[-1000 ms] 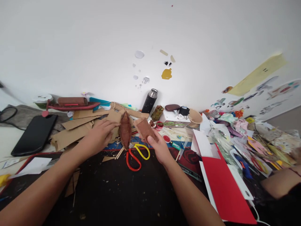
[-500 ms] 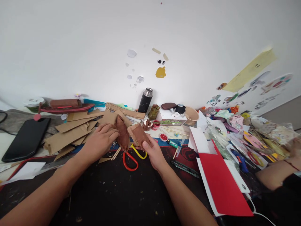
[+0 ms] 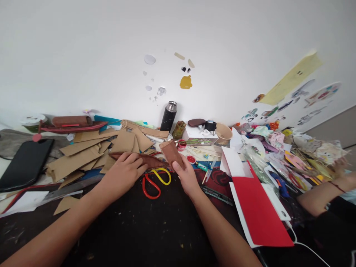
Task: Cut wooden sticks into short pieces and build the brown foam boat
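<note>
My left hand (image 3: pixel 125 172) is closed on a brown boat-shaped piece (image 3: pixel 152 161), which lies level with its pointed end toward my right hand. A curved brown cardboard piece (image 3: pixel 171 152) is gripped between the thumb and fingers of my right hand (image 3: pixel 187 178); it tilts up to the left. The two pieces are close together at the boat's right end; whether they touch I cannot tell. Just below them lie scissors with a red and a yellow handle (image 3: pixel 151 187). Cut cardboard pieces (image 3: pixel 78 161) are piled left of my left hand.
A black bottle (image 3: pixel 168 116) stands by the wall. At the far left are a finished-looking red boat (image 3: pixel 73 128) and a black phone (image 3: pixel 26 163). Red paper (image 3: pixel 261 211) lies at the right, with craft scraps beyond it. Another person's arm (image 3: pixel 324 194) reaches in at the far right.
The boat-shaped piece has swung from upright to level in my left hand. In my right hand the curved piece has turned, showing its rounded outer side. The view has shifted slightly.
</note>
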Tool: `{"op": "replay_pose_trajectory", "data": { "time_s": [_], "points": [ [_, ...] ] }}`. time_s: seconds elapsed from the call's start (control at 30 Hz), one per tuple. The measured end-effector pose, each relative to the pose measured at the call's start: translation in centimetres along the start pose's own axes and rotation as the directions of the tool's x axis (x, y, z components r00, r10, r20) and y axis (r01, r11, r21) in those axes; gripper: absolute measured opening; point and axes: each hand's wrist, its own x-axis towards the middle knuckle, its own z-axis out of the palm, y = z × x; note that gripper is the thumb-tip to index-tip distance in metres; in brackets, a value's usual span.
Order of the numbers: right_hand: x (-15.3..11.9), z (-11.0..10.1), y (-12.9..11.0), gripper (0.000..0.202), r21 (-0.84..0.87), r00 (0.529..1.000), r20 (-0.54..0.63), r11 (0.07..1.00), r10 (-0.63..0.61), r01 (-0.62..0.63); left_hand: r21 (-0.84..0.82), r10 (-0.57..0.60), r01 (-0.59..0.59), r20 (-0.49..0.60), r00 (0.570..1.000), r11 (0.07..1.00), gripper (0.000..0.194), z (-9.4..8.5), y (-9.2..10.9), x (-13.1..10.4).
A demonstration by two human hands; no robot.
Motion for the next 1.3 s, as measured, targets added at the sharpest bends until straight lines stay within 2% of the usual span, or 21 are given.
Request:
{"op": "replay_pose_trajectory", "data": {
  "time_s": [0.13, 0.17, 0.3, 0.4, 0.53, 0.63, 0.77, 0.87, 0.97, 1.03, 1.3],
  "points": [
    [0.1, -0.3, -0.7, 0.072, -0.061, 1.000, 0.009, 0.998, -0.028, 0.029, -0.080, -0.047, 0.048, 0.010, 0.999, 0.996, 0.029, 1.5, -1.3, -0.4],
    [0.1, -0.3, -0.8, 0.072, -0.072, 0.999, 0.016, 0.997, -0.034, 0.036, -0.100, -0.059, 0.060, 0.010, 0.998, 0.993, 0.034, 1.7, -2.0, -0.8],
    [0.3, -0.1, -0.7, 0.072, -0.098, 0.999, 0.037, 0.994, -0.038, 0.042, -0.133, -0.220, 0.213, -0.041, 0.975, 0.968, 0.073, 2.6, -5.3, -2.3],
    [0.6, 0.3, -0.4, 0.072, -0.131, 0.998, 0.051, 0.990, -0.043, 0.050, -0.178, -0.287, 0.281, -0.008, 0.958, 0.943, 0.079, 3.8, -6.6, -2.8],
    [1.1, 0.8, -0.5, 0.070, -0.227, 0.991, 0.119, 0.969, -0.068, 0.094, -0.196, -0.295, 0.300, 0.056, 0.954, 0.933, 0.060, 4.3, -6.7, -2.3],
    [1.3, 1.0, -1.4, 0.068, -0.368, 0.980, 0.191, 0.921, -0.062, 0.130, -0.223, -0.261, 0.261, 0.030, 0.965, 0.939, 0.046, 3.4, -6.5, -1.9],
    [1.7, 1.2, -2.9, 0.067, -0.540, 0.943, 0.331, 0.811, -0.040, 0.224, -0.260, -0.218, 0.218, 0.028, 0.976, 0.941, 0.041, 2.2, -6.6, -2.0],
    [2.0, 1.4, -3.7, 0.068, -0.595, 0.905, 0.424, 0.746, -0.024, 0.299, -0.279, -0.250, 0.247, 0.023, 0.968, 0.928, 0.051, 2.2, -6.8, -2.3],
    [2.4, 1.7, -4.1, 0.063, -0.615, 0.880, 0.475, 0.722, 0.018, 0.317, -0.346, -0.259, 0.247, 0.010, 0.966, 0.905, 0.068, 2.6, -6.8, -2.4],
    [2.6, 1.8, -4.1, 0.061, -0.621, 0.867, 0.497, 0.712, 0.034, 0.328, -0.379, -0.246, 0.234, 0.017, 0.969, 0.895, 0.070, 2.7, -6.8, -2.4],
    [3.5, 2.1, -3.3, 0.061, -0.666, 0.862, 0.505, 0.653, 0.041, 0.359, -0.422, -0.235, 0.229, 0.039, 0.971, 0.877, 0.074, 2.7, -6.9, -2.3]
  ]
}}
